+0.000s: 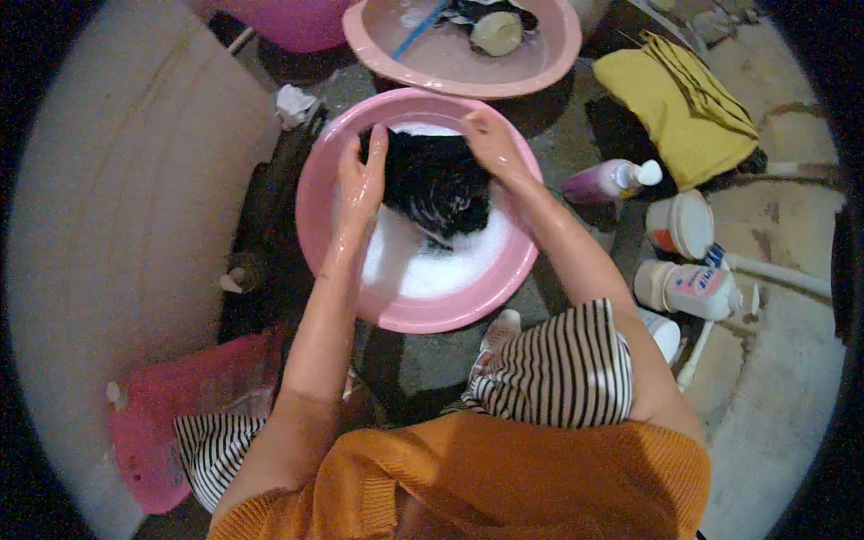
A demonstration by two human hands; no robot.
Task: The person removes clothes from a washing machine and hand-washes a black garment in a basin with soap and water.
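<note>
A dark, soaked cloth is stretched between my two hands above white suds in a round pink basin. My left hand grips the cloth's left edge, thumb uppermost. On the opposite side, my right hand has its fingers curled at the upper right corner of the cloth, near the basin's far wall. Both hands and forearms look wet. The cloth's lower edge hangs into the foam, and its underside is hidden.
Beyond stands a peach basin holding a blue stick and a pale round object. To the right are a folded yellow cloth, a purple bottle, a lidded tub and a white bottle. A wall rises left.
</note>
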